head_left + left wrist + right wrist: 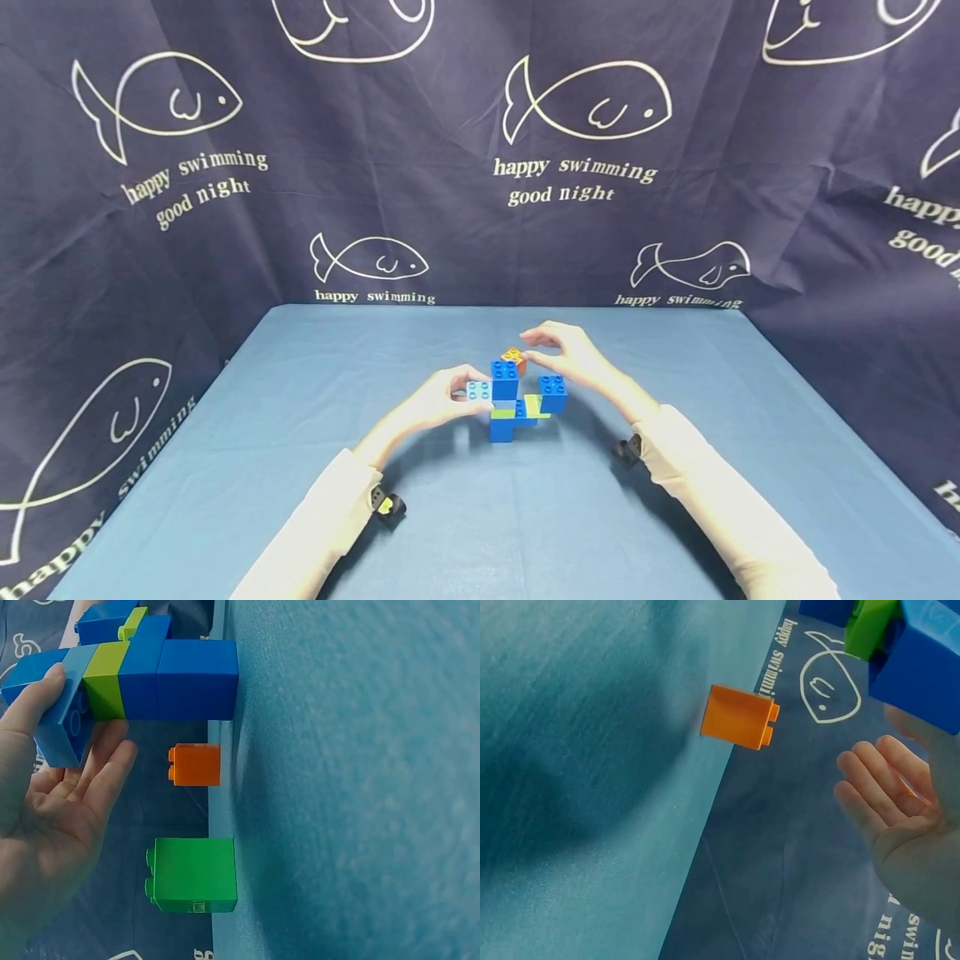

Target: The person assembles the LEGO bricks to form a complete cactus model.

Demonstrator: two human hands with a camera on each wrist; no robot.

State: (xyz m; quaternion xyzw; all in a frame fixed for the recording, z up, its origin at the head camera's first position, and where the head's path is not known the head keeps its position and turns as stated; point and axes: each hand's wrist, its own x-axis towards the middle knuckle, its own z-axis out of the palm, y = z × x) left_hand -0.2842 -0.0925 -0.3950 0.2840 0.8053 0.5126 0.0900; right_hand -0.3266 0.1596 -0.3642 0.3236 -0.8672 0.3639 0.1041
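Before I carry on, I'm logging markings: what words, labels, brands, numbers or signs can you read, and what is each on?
"happy swimming": printed repeatedly on the dark blue fabric backdrop; some repeats are cut off by the picture's edge.
"good night": same backdrop, under some of those lines.
Too small to read: a pale mark on the side of the green, studded plastic block.
No brand or number is readable.

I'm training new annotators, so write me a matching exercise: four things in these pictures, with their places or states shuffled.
1. Left hand
2. Right hand
3. Orange block
4. Green block

A. Just beyond the blue stack in the head view
B. Open, nothing in its grip
C. Nearest the bottom edge among the blocks in the left wrist view
D. Holding the light-blue block

Pairs: 1-D, 2-B, 3-A, 4-C
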